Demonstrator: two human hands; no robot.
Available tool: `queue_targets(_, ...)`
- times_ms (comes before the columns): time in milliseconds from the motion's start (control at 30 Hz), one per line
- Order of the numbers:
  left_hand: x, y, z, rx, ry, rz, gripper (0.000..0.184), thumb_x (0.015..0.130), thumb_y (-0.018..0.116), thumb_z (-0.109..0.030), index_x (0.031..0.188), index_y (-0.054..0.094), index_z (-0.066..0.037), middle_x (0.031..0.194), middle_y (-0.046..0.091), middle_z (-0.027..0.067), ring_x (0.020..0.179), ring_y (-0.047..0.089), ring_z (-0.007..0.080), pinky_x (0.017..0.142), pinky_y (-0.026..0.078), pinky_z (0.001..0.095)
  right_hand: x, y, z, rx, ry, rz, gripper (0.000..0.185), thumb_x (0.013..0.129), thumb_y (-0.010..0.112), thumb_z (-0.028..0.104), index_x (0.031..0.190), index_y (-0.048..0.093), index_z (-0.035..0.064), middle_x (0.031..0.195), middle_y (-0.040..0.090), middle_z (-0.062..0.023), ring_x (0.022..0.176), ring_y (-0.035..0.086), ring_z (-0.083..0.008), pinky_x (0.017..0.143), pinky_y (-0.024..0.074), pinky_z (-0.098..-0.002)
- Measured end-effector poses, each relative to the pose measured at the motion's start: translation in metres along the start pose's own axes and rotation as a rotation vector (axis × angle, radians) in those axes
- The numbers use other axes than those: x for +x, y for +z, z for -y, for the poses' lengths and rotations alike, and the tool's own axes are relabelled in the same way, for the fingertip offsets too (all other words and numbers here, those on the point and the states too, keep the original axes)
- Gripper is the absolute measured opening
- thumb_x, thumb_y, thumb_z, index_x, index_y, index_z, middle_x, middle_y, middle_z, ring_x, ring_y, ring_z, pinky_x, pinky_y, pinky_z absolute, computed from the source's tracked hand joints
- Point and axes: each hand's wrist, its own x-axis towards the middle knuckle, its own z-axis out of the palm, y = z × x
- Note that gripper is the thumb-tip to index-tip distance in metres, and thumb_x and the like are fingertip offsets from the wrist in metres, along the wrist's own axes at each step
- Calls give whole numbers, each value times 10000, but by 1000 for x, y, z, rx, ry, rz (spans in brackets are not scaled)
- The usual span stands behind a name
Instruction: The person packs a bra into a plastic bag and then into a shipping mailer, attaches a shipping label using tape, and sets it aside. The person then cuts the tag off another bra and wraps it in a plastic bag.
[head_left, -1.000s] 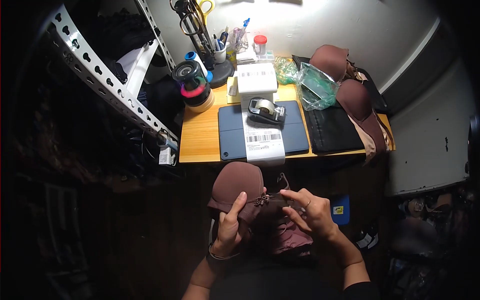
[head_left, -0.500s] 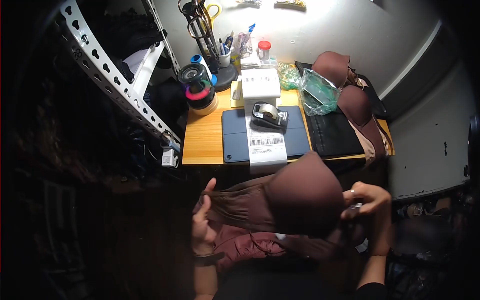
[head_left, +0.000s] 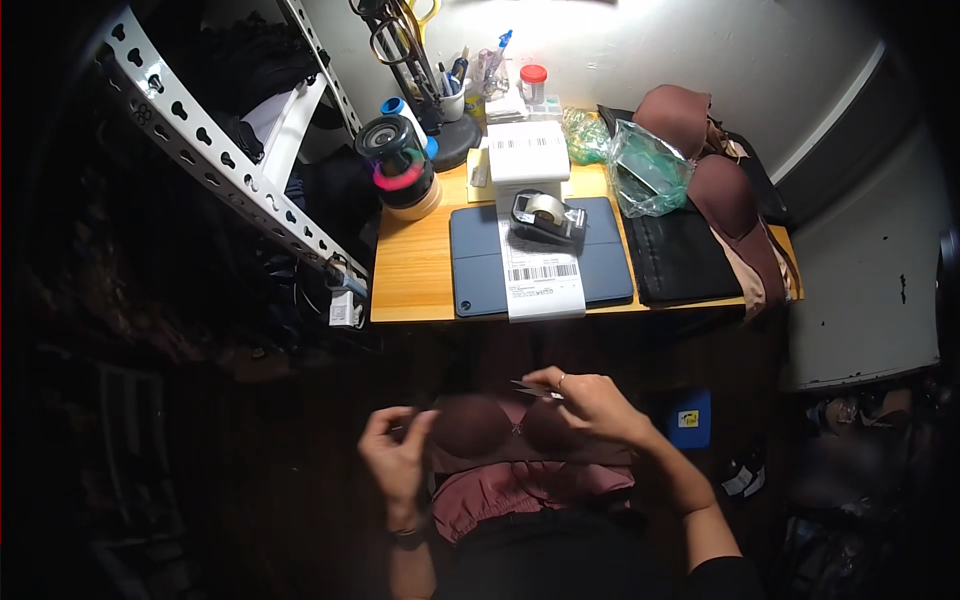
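A brown bra (head_left: 475,425) with moulded cups lies across my lap, cups facing up and a tiny bow between them. Beside its left cup is my left hand (head_left: 398,455), fingers curled toward the thumb; what they pinch, if anything, is too small to make out. Over the right cup, my right hand (head_left: 595,405) grips a small pointed metal tool (head_left: 535,389), its tip toward the left; it resembles thread snips, mostly hidden by the fingers. Reddish gathered fabric (head_left: 490,495) sits under the bra's lower edge.
Ahead stands a wooden desk (head_left: 410,280) with a tablet case (head_left: 475,270), a printed label strip (head_left: 545,290), a tape dispenser (head_left: 548,218) and a round speaker (head_left: 392,160). More bras (head_left: 725,195) lie at its right. A metal shelf post (head_left: 215,150) rises left; a blue packet (head_left: 690,420) is low right.
The bra has come down from being held up and spread to lying on my lap. My right hand has moved left over it, and my left hand is off its side band.
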Motion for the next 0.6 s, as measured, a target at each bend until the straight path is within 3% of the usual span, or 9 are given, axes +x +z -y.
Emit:
queue_targets(67,-11,29,6,-32,-29,85,111,779,691,-7,865,624,10,783,624,16,754,560,56,676,448,188,-4,0,27,64,111,-86,449,865,574,334,1233,451,108,776,618,-116,697,618,-314,655,471,-399)
queue_targets(133,-15,48,-2,-12,4,156,139,818,662,-45,934,630,25,822,641,28,777,572,64,702,457,195,-9,11,29,27,-19,-323,417,857,594,305,1207,495,103,686,580,-77,591,591,-275,581,469,-365)
queue_targets(267,-13,60,-15,-55,4,212,158,854,623,-76,973,630,28,844,646,32,799,576,71,724,462,204,-18,8,33,-26,-34,-403,345,847,616,243,1156,556,103,668,565,-63,544,572,-230,509,455,-321)
queue_targets(333,-13,64,-17,-60,29,242,151,865,609,-80,969,631,26,851,645,32,794,579,69,723,465,207,-20,8,33,-20,-122,-493,284,814,653,143,1090,612,85,708,584,-91,519,559,-201,458,425,-282)
queue_targets(600,-17,66,-27,6,127,284,144,864,607,-87,955,636,21,819,635,45,770,585,75,689,468,208,-15,5,41,-132,-165,-508,335,819,651,197,1135,584,109,701,561,-54,507,551,-188,458,433,-288)
